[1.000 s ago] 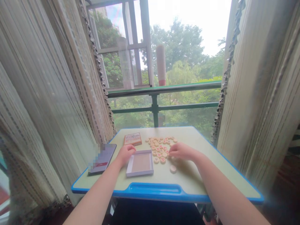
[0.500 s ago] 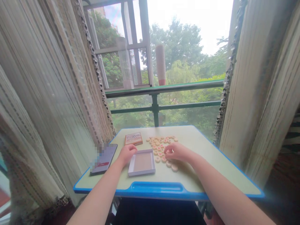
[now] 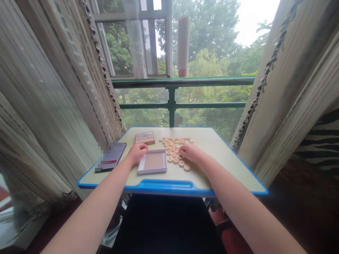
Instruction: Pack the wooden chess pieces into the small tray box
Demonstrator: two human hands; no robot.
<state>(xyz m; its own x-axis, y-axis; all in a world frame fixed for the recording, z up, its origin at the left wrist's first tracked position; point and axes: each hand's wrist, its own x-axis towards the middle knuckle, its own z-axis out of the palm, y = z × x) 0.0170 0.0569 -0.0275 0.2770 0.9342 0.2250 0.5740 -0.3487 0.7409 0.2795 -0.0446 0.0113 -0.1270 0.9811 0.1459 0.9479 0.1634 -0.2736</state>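
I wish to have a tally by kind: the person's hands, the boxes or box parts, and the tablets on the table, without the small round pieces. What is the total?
Hands: 2, left hand and right hand
Boxes or box parts: 2, open white box and printed box, perhaps a lid
Tablets: 1, the tablet
Total: 5

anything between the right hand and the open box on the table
Yes, several round pieces lie on the table between the right hand and the box. The box's low right wall also stands on that line. Nothing else visible blocks it.
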